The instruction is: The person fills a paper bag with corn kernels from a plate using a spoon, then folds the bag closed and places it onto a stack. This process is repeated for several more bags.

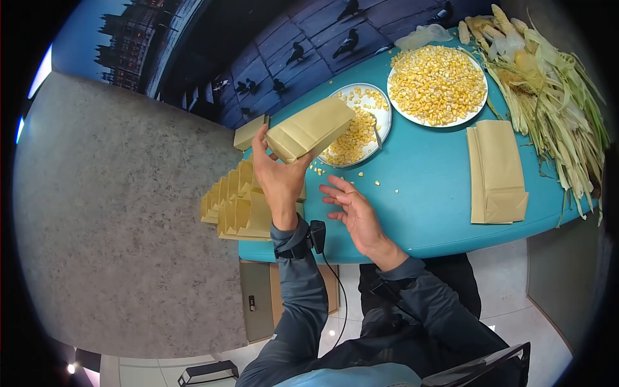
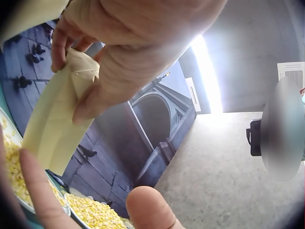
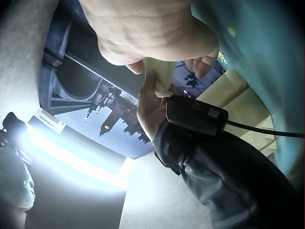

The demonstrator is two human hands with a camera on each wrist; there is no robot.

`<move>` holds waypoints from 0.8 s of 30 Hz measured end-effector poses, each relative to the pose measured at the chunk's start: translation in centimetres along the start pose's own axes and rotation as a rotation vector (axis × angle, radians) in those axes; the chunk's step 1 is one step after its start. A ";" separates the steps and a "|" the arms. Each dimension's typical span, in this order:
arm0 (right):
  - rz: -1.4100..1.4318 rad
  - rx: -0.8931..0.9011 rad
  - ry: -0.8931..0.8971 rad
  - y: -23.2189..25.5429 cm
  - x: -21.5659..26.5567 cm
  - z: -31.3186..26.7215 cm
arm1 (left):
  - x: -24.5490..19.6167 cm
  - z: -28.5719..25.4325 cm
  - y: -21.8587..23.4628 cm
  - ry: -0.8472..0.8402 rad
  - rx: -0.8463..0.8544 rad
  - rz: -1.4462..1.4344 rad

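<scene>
- Teal tabletop [image 1: 425, 193] stretched in front of me, with a dark wall print of birds and buildings behind it and grey stone-look flooring off to my left.
- My left hand [image 1: 278, 177] held a tan paper bag [image 1: 311, 128] up in the air above the table's near-left part, thumb and fingers curled round its folded bottom end; the bag looked full, boxy and creased at the corners.
- My right hand [image 1: 353, 213] hovered just beside it, lower, with fingers spread and relaxed, holding nothing.
- Behind the bag sat a white plate of corn kernels [image 1: 361, 129], partly hidden by the bag, and farther back a fuller plate of kernels [image 1: 437, 84].
- Loose kernels [image 1: 361, 175] lay scattered on the teal between plate and hands.
- Flat empty bags [image 1: 496, 171] lay to the right, beside a heap of corn husks [image 1: 554, 103].
- Filled bags [image 1: 238, 203] stood in rows at the table's left edge.
</scene>
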State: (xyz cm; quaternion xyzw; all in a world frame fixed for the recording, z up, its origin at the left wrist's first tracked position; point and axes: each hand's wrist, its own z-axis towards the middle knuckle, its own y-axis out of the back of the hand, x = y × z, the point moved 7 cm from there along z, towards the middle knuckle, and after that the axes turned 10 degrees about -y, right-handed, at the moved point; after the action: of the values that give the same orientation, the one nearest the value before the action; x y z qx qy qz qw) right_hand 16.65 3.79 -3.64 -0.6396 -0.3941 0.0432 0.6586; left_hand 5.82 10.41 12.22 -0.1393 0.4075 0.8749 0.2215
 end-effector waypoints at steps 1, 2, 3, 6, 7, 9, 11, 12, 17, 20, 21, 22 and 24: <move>0.001 -0.003 0.001 0.1 0.0 0.0 | -0.1 0.0 0.0 -0.001 0.004 -0.003; 0.004 0.001 0.009 0.1 0.2 0.1 | -0.2 0.0 0.1 -0.001 0.008 -0.006; 0.007 0.004 0.016 0.2 0.2 0.1 | -0.3 0.0 0.1 0.001 0.011 -0.010; 0.031 0.015 0.020 0.4 0.1 0.1 | -1.1 0.1 0.2 -0.025 0.009 0.009; 0.029 0.002 0.021 0.6 0.1 0.0 | -1.4 0.1 0.3 -0.011 0.010 -0.008; 0.020 0.014 0.012 0.5 0.0 0.1 | -1.6 0.1 0.3 0.003 0.015 -0.024; 0.003 0.014 0.008 0.5 0.1 0.1 | -1.7 0.4 0.7 -0.009 0.005 0.025; -0.016 0.014 0.006 0.4 0.2 0.1 | -1.8 0.5 0.8 -0.010 0.003 0.031; -0.015 0.014 0.005 0.5 0.0 0.1 | -2.2 1.2 0.6 -0.055 -0.008 0.071; -0.011 0.010 0.004 0.6 0.2 -0.2 | -2.3 1.8 0.2 -0.068 -0.016 0.043; -0.010 0.013 0.003 0.5 0.3 -0.1 | -2.3 2.0 0.2 -0.063 -0.029 0.054; -0.013 0.028 -0.008 0.3 0.1 0.0 | -2.4 2.2 0.0 -0.075 -0.025 0.087; -0.002 0.010 0.004 0.7 0.0 0.1 | -2.8 2.5 -0.3 -0.081 -0.015 0.130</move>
State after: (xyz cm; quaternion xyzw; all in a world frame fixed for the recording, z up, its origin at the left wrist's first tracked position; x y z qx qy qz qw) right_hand 16.94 3.99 -4.21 -0.6361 -0.3929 0.0432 0.6627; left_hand 8.22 11.71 14.79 -0.0789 0.3996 0.8955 0.1795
